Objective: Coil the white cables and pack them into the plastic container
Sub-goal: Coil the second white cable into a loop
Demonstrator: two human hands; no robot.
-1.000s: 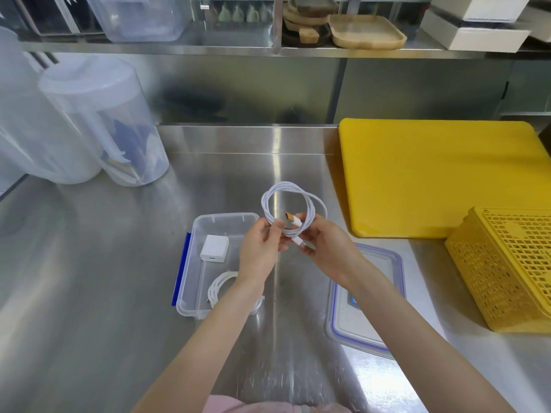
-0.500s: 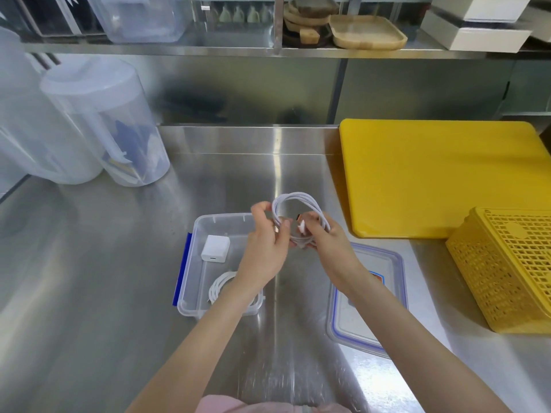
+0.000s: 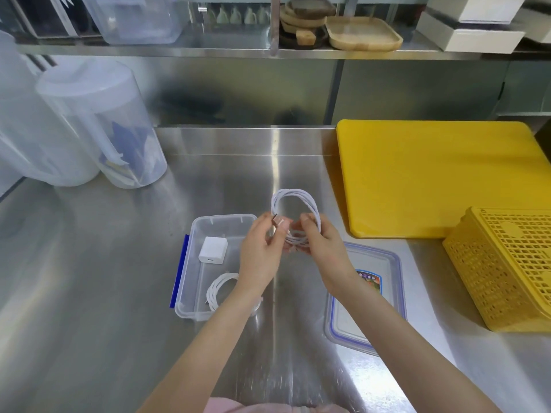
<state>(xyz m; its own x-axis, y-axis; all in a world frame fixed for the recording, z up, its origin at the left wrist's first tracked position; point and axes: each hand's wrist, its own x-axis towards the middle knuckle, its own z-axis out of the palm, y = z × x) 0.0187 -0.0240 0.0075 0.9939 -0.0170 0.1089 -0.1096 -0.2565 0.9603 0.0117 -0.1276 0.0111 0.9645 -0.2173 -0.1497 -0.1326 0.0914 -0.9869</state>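
A: Cable [image 3: 295, 201], where is it?
B: Off the table [image 3: 119, 293], above the right end of the box [image 3: 190, 248], looped into a coil between both hands.
A: Held how?
B: Right hand [image 3: 323, 248] is clamped round the bundle so the loops can't spring apart. Left hand [image 3: 262, 251] pinches the plug end [image 3: 277, 220], probably to tuck it through.
A: Why there?
B: My guess is it makes for a short drop in. One coil [image 3: 222, 289] and a charger [image 3: 213, 250] already lie inside, and the lid [image 3: 384, 263] sits aside at right, leaving the box open.
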